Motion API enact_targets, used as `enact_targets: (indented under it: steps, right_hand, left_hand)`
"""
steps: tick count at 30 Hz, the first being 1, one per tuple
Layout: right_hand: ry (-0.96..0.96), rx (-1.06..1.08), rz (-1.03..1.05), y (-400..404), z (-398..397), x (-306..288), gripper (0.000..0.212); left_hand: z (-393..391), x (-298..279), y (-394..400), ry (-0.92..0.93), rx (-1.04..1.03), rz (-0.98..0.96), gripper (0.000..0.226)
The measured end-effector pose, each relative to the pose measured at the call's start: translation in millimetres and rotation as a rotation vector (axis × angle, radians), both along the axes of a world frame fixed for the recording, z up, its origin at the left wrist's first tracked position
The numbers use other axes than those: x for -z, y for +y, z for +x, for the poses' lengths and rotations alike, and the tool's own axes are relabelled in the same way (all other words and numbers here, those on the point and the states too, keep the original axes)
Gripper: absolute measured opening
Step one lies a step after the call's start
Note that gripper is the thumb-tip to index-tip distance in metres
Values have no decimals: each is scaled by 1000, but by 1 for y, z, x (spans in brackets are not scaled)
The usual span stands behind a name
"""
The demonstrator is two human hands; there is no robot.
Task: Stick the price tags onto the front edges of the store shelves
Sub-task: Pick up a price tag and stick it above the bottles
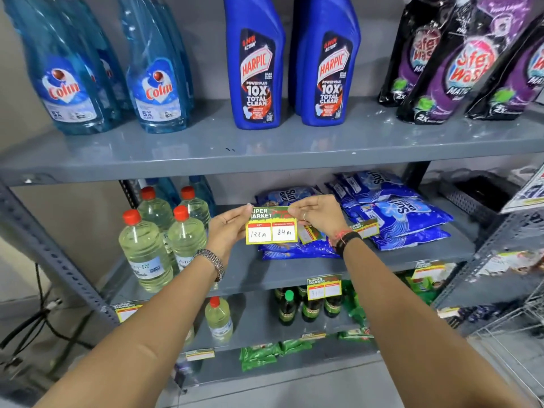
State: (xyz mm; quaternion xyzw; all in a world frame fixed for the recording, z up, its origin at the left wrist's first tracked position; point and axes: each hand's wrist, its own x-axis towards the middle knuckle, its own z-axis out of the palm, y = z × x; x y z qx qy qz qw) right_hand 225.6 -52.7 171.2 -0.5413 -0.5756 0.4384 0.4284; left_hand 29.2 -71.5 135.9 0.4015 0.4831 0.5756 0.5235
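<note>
**Op:** Holding a tag up in both hands, in front of the middle shelf. My left hand pinches its left edge, fingers closed on the card. My right hand is curled over the top right corner, thumb and forefinger closed on it.

**Desk:** Is it stuck to anything yet?

**Op:** No. It hangs in the air between the hands, face toward me, level, below the top shelf edge and above the middle one. I read two handwritten prices on it.

**Desk:** So which step are you on?

**Op:** I judge it as readying the tag before placing it. The right fingertips sit at the corner as if working a backing or tape, but I cannot tell whether there is one; the back is hidden.

**Desk:** What else is in the right hand?

**Op:** More tags seem tucked under that palm, and one tag pokes out beyond the wrist. I cannot tell how they are held.

**Desk:** Where does this one go?

**Op:** Lower edges carry tags already; one sits on the middle shelf edge. The top edge looks bare under the blue bottles, so I guess there.

**Desk:** What does that move call for?

**Op:** Raising the tag to that edge, keeping it level, then pressing it flat along the strip without dropping the spares.
</note>
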Motion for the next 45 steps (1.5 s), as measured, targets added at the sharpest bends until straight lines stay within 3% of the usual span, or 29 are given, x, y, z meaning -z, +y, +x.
enact_targets:
  steps: [3,11,17,27,33,45]
  right_hand:
    - [4,-38,99,-14,-19,-10,8]
    - [6,-216,318,-38,-129,-51,11]
    - [-39,-223,428,-32,-205,-77,12]
    - [-202,-130,535,-19,-243,-79,7]
    - [-267,-89,593,-16,-248,-79,5]
    - [-282,-126,630,-17,-246,-80,6]
  left_hand:
    - [-22,-11,-21,14,-81,82,14]
    - [-129,-53,-71,174,-436,318,8]
    - [-190,-79,-69,178,-596,330,9]
    - [-229,-88,-43,301,-668,231,21]
    - [-226,-89,-44,395,-717,267,21]
    - [-223,-91,-47,467,-709,260,17]
